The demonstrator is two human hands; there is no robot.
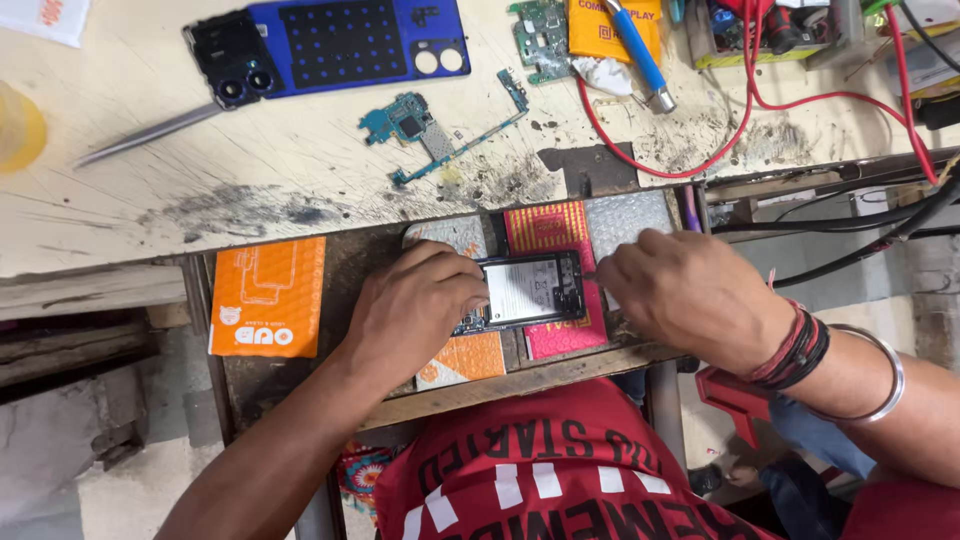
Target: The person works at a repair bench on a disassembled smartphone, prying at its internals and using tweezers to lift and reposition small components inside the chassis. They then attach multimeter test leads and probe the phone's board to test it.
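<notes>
Because the opened phone point(530, 290) shows bare inner parts, it looks light, stiff and fragile (better held by the edges). The left hand point(415, 305) has its fingers clamped on the phone's left end; the right hand point(680, 290) rests curled at its right edge, its grip hidden.

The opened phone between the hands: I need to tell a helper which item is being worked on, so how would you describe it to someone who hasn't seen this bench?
Start at the worn wooden bench, then drop to the lower shelf at its front edge. There, between the left hand and right hand, lies the opened phone. Unlike the coloured packets around it, it is dark-framed with a pale battery showing.
</notes>
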